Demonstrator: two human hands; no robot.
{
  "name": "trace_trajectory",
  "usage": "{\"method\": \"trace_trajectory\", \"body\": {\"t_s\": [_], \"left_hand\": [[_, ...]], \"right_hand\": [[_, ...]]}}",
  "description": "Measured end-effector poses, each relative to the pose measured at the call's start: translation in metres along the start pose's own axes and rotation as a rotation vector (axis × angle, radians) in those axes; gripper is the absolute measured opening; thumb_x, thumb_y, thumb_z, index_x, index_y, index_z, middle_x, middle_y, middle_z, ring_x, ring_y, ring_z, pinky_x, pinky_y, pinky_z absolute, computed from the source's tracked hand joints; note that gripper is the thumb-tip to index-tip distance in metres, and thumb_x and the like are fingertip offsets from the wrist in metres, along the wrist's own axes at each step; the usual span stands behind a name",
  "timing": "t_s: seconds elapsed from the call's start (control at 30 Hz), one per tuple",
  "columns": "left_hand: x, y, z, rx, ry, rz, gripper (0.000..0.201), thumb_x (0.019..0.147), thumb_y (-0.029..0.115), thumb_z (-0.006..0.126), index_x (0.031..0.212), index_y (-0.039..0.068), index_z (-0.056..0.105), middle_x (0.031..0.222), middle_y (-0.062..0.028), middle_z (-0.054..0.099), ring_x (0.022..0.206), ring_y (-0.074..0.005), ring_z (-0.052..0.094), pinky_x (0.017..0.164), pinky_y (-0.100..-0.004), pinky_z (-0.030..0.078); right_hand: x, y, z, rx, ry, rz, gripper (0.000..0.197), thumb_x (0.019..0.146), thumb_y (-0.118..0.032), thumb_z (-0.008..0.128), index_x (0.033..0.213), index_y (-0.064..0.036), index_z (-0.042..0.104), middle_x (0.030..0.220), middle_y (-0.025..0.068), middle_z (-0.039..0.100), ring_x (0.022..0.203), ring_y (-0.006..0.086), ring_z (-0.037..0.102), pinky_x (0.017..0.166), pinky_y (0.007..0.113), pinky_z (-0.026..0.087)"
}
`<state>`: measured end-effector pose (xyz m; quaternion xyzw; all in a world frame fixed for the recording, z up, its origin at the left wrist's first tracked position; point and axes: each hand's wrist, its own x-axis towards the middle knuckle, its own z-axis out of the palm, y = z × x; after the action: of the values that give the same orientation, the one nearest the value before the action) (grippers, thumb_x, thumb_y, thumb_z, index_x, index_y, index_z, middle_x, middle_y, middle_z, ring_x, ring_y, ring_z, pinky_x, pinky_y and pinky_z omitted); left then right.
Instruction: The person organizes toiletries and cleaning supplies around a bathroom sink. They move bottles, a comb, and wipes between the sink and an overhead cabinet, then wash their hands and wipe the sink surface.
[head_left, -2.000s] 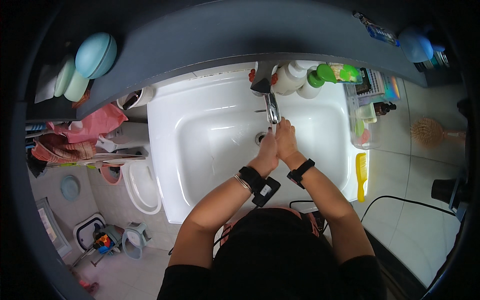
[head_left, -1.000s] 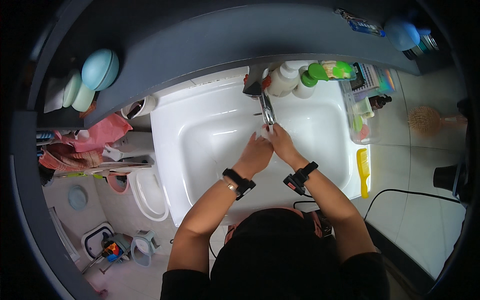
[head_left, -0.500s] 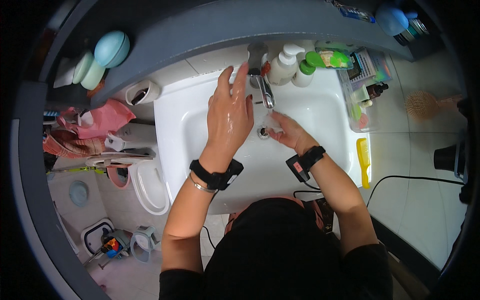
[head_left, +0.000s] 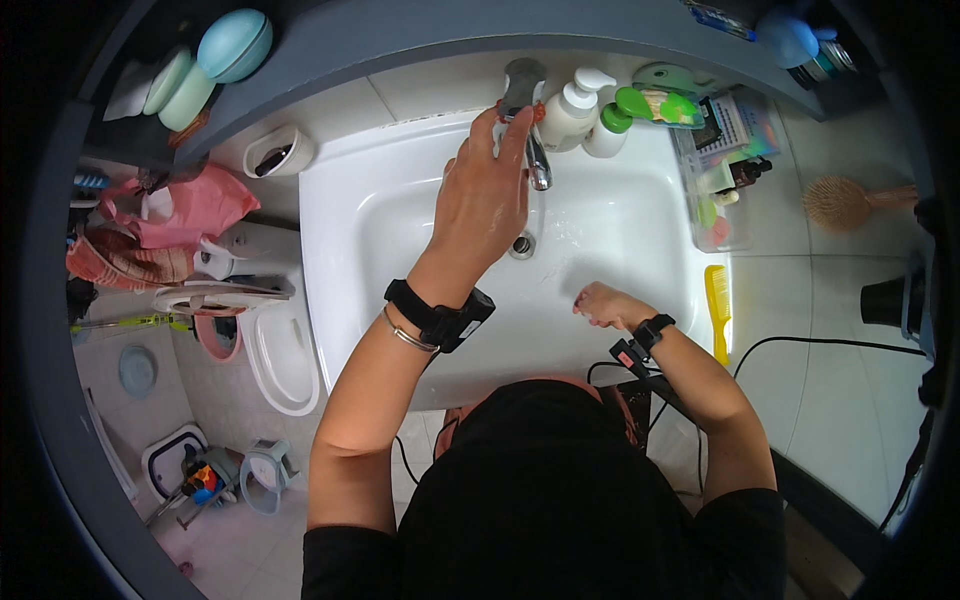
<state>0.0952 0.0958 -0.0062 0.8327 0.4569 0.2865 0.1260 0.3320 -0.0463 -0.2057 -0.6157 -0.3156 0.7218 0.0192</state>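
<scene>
My left hand (head_left: 478, 205), wet and palm down, reaches over the chrome faucet (head_left: 538, 165) at the back of the white sink (head_left: 385, 385). Its fingers are closed around the faucet's top, where they hide the handle. Over the front right of the basin hangs my right hand (head_left: 610, 305), its fingers curled in and nothing visible in them. Below the spout the round drain (head_left: 522, 245) shows, with water drops on the basin beside it.
Behind the faucet's right side stand a white pump bottle (head_left: 570, 110) and a green-capped bottle (head_left: 607, 132). A clear tray (head_left: 740, 235) of toiletries and a yellow comb (head_left: 718, 315) line the right rim. A white cup (head_left: 295, 158) stands back left; a grey shelf (head_left: 400, 62) overhangs.
My left hand has moved right and closed on the faucet's top. My right hand has drawn back from under the spout toward the front right and curled its fingers.
</scene>
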Motion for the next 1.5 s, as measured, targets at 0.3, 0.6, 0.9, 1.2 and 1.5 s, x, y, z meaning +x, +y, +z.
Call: {"method": "trace_trajectory", "body": {"t_s": [0.3,0.6,0.9,1.2,1.5], "left_hand": [[0.002,0.004,-0.003,-0.026,-0.057,-0.059,0.064,0.079,0.001,0.066,0.138,0.005,0.041,0.132,-0.0209,0.043,0.105,-0.0348,0.057,0.087,-0.0439,0.048],[-0.010,0.001,0.003,-0.008,-0.103,-0.066,0.064,0.078,-0.003,0.064,0.138,0.003,0.041,0.118,-0.0172,0.052,0.103,-0.0330,0.057,0.085,-0.0428,0.048],[-0.075,-0.012,0.053,-0.397,-0.125,-0.258,0.050,0.081,0.001,0.063,0.127,-0.004,0.045,0.113,-0.0205,0.053,0.095,-0.0338,0.057,0.083,-0.0405,0.048],[-0.098,-0.018,0.099,-0.763,-0.526,-0.434,0.039,0.090,0.004,0.060,0.128,0.001,0.054,0.116,-0.0140,0.061,0.099,-0.0185,0.062,0.080,-0.0305,0.052],[-0.102,-0.039,0.075,-1.004,-0.208,-0.785,0.007,0.089,0.007,0.064,0.095,0.010,0.068,0.091,0.0023,0.067,0.078,-0.0076,0.060,0.065,-0.0246,0.050]], "right_hand": [[-0.006,0.011,-0.033,-0.458,0.489,-0.152,0.041,0.102,-0.029,0.039,0.093,0.0036,0.062,0.086,0.0226,0.064,0.077,0.0378,0.062,0.075,0.044,0.050],[-0.046,-0.041,-0.058,-0.155,1.001,-0.311,0.046,0.097,-0.033,0.047,0.075,0.0055,0.059,0.073,0.0281,0.058,0.068,0.0432,0.056,0.069,0.047,0.046],[-0.026,-0.044,-0.038,0.332,0.564,-0.207,0.034,0.099,-0.036,0.048,0.091,-0.0040,0.055,0.079,0.0067,0.056,0.068,0.0197,0.055,0.059,0.035,0.048],[-0.051,-0.084,0.043,0.649,0.087,-0.558,0.019,0.085,-0.006,0.069,0.101,0.0008,0.062,0.094,0.0067,0.063,0.082,0.0167,0.064,0.076,0.028,0.054],[-0.077,-0.072,0.027,0.129,0.282,-0.593,0.015,0.084,-0.011,0.071,0.083,-0.0011,0.060,0.077,0.0041,0.064,0.063,0.0115,0.060,0.055,0.026,0.047]]}}
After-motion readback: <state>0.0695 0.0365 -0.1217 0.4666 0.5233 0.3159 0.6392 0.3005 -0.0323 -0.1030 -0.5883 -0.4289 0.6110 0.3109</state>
